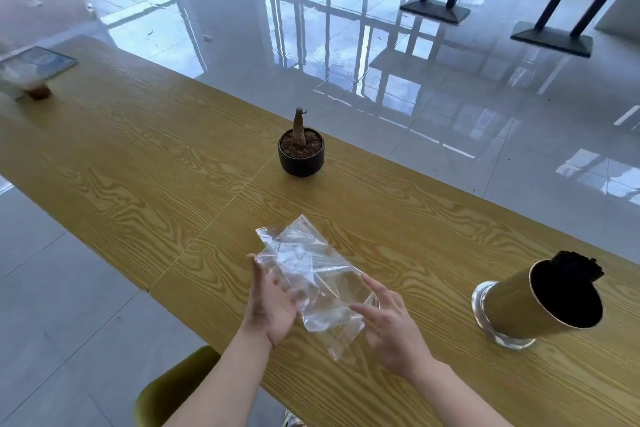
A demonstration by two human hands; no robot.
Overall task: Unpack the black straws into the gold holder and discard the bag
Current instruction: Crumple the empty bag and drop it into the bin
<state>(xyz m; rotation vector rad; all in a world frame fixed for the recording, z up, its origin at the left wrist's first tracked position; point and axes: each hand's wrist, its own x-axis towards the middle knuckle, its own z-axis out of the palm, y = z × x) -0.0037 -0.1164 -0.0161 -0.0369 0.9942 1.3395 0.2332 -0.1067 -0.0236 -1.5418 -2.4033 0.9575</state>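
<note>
A glossy tiled floor (pixel 311 28) reflecting window frames spreads out beyond a long yellow wood-grain desk (pixel 138 156) that runs across your view. Black table bases (pixel 436 10) stand on the floor at the far right.

You hold an empty clear plastic bag (pixel 311 274) over the near part of the desk, between both of your hands. Your left hand (pixel 268 305) is turned palm inward at the bag's left edge, with the thumb up and the fingers curled behind the plastic, gripping it. They show blurred through the film. Your right hand (pixel 391 326) is spread, with its fingers straight and their tips touching the bag's right side without closing around it. The bag is creased, and its lower corner hangs down between your wrists.

The gold holder (pixel 509 308) stands on a clear glass foot to your right, well apart from the bag. The black straws (pixel 578 265) are bunched inside it against the far rim, their ends poking above the edge.

Past the bag, near the desk's far edge, a small black pot (pixel 301 159) holds soil and a bare brown stump (pixel 298 126). At the far left end sit a blurred cup (pixel 36 92) with brown liquid at its bottom and a flat bluish item (pixel 41 62) beside it. An olive-green chair (pixel 173 388) shows below your left forearm.
</note>
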